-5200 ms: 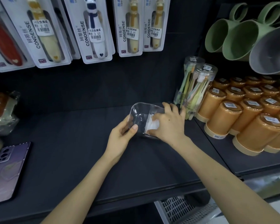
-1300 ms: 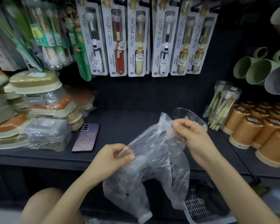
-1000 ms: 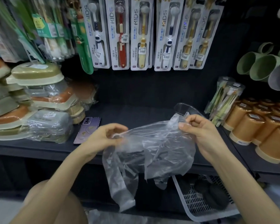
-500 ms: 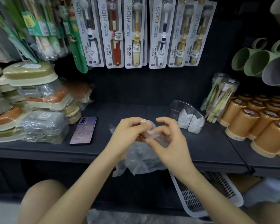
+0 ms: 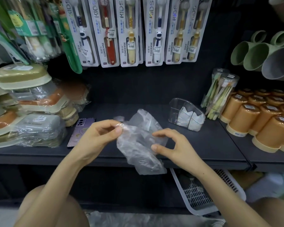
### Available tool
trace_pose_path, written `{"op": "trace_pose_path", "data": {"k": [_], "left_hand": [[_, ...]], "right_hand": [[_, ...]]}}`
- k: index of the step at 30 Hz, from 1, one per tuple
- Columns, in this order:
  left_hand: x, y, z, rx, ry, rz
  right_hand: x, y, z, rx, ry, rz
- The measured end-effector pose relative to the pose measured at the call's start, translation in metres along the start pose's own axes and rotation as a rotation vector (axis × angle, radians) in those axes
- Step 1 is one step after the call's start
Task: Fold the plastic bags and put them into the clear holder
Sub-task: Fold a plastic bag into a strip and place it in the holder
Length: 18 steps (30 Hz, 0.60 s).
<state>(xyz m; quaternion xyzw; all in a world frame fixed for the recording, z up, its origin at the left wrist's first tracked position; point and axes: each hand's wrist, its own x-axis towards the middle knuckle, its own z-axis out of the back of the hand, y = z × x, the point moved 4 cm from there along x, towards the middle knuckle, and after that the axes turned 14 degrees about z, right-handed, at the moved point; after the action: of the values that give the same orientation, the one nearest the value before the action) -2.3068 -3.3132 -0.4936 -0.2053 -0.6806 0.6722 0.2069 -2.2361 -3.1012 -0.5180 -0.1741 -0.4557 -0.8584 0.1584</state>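
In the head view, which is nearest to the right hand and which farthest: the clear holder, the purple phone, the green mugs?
From the right hand:
1. clear holder, just behind it on the shelf, slightly to its right.
2. purple phone, on the shelf's left part, beyond the left hand.
3. green mugs, hanging high at the far right.

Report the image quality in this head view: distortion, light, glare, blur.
Head view: wide-angle bending bows the shelf edge and splays the green mugs at the border; light is dim against dark shelving; glare spots fleck the toothbrush packs and the wrapped soap boxes; the plastic bag and both hands, left and right, look slightly soft.
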Motion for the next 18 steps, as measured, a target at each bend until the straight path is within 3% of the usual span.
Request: {"op": "trace_pose_path", "data": {"k": [7, 11, 13, 16, 18], "left_hand": [[-0.016, 0.006, 0.034, 0.046, -0.146, 0.013], [-0.023, 0.007, 0.046, 0.139, -0.287, 0.014], [-0.022, 0.010, 0.043, 0.143, -0.301, 0.025], [-0.019, 0.017, 0.042, 0.163, -0.307, 0.020], [-0.019, 0.017, 0.039, 0.147, -0.287, 0.014]], "right_hand": [[-0.001, -0.001, -0.006, 0.050, -0.027, 0.019], [-0.004, 0.009, -0.001, -0.296, -0.159, 0.258], [-0.008, 0.017, -0.005, -0.337, -0.135, 0.351], [-0.010, 0.017, -0.003, 0.003, -0.127, 0.180], [-0.005, 0.008, 0.004, -0.091, -0.170, 0.125]]}}
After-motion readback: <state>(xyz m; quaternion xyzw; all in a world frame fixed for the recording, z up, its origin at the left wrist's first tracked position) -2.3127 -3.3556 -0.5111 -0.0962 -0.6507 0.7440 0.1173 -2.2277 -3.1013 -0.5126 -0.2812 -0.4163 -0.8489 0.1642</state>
